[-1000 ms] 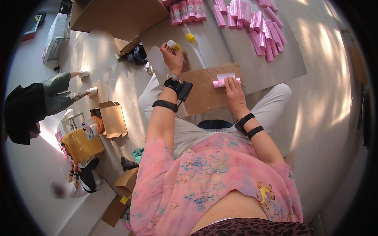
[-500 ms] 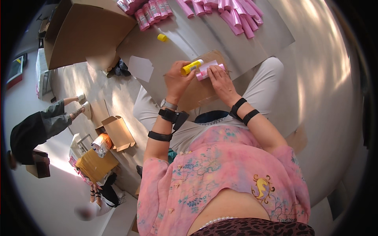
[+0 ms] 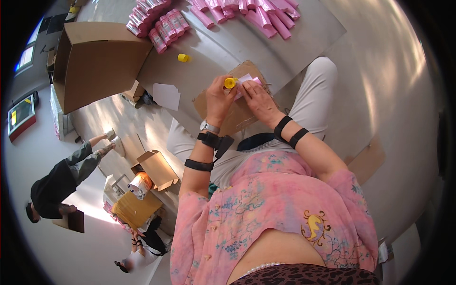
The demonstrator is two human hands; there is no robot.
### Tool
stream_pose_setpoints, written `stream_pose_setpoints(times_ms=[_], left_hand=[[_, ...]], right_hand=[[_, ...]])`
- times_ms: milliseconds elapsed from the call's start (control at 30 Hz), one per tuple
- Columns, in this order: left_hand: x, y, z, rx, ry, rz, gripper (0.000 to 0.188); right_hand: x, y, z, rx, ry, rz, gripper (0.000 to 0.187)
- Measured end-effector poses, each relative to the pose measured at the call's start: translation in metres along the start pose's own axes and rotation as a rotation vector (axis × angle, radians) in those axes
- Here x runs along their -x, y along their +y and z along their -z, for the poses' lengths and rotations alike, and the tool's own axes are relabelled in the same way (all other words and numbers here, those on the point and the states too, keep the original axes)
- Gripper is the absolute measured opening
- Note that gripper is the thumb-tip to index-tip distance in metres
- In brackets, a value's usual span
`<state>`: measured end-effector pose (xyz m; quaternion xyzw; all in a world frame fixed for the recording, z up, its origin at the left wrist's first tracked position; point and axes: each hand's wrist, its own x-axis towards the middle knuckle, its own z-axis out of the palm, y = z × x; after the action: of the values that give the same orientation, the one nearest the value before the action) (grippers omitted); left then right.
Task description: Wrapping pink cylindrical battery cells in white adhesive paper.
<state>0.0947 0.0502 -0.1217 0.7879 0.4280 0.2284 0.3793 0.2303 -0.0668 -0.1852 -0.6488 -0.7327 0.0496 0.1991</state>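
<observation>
"Yellow plastic first: where is the glue stick (image 3: pixel 230 83)?"

"Over the far part of the brown cardboard sheet (image 3: pixel 232 118), in the person's left hand (image 3: pixel 219 102). The fingers are closed around the barrel, its base turned toward the head, its other end out of sight."

"And the right hand (image 3: pixel 260 100)?"

"It lies over a pink film roll (image 3: pixel 257 80) and a pale paper slip (image 3: pixel 245 78), both on the cardboard sheet, fingers bent and close together. Whether they pinch the roll or only press on it, one cannot tell."

"How should these handle?"

"The glue stick looks light, stiff and smooth, probably best held mid-barrel, clear of the sticky end. The roll seems light too, but soft, slick and apt to turn; a broad, gentle hold along its length should suit. The slip is likely flimsy, best taken by an edge, since it could crease."

"Any writing to read?"

"None. The banded pink rolls (image 3: pixel 167 27), beyond the cardboard sheet to its left, carry pale labels, their print too small to make out. On the yellow cap (image 3: pixel 183 58), also beyond it leftward, and the white paper sheets (image 3: pixel 166 97) to its left, no print shows."
</observation>
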Motion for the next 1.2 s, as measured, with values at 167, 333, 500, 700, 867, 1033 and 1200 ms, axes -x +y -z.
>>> stream_pose_setpoints(times_ms=[167,333,500,700,867,1033,1200], left_hand=[[-0.001,0.005,-0.001,-0.028,-0.018,-0.01,0.03],[-0.009,0.01,-0.008,-0.04,-0.023,-0.049,0.03],[-0.02,0.013,-0.013,-0.049,-0.082,-0.041,0.029],[-0.03,0.021,-0.02,-0.058,-0.098,-0.096,0.028],[-0.03,0.026,-0.017,-0.058,-0.122,-0.116,0.027],[-0.024,0.017,-0.007,-0.072,-0.144,-0.122,0.026],[-0.012,0.004,0.012,-0.082,-0.122,-0.107,0.027]], right_hand=[[0.0,0.0,0.001,-0.025,0.004,-0.015,0.05],[0.0,0.0,0.004,-0.046,0.015,-0.024,0.048],[0.002,0.0,0.0,-0.045,0.025,-0.022,0.046],[0.0,-0.001,0.0,-0.021,0.02,-0.012,0.045],[0.001,-0.002,0.001,0.011,0.007,-0.006,0.045],[0.003,0.0,0.001,-0.024,0.026,-0.009,0.046],[-0.003,-0.001,0.005,-0.034,0.009,-0.003,0.05]])
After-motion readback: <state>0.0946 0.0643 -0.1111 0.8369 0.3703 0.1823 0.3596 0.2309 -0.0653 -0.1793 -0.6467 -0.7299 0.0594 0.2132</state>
